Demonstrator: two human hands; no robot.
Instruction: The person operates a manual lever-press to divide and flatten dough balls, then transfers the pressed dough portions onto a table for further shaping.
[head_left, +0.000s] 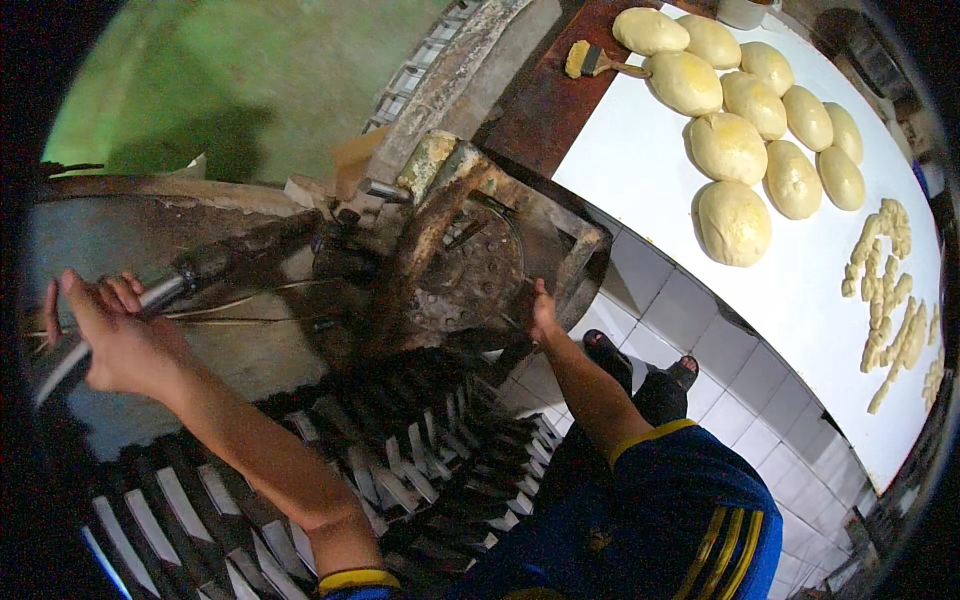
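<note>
My left hand (131, 341) is wrapped around a metal pipe (161, 291) at the far left. The pipe runs up toward a worn, rusty metal machine (442, 225) in the middle. A round, pitted plate (480, 270) with a ring of holes or studs sits in the machine's frame. My right hand (543, 313) is at the near right edge of that frame, thumb up. Its fingers are mostly hidden, and its grip is unclear.
Several dough rounds (729, 150) and cut dough pieces (885, 292) lie on a white tabletop (645, 172) at right. A brush (600, 61) rests by its upper edge. Below my arms are stacked dark metal pans (405, 457). Tiled floor (720, 330) shows around my feet.
</note>
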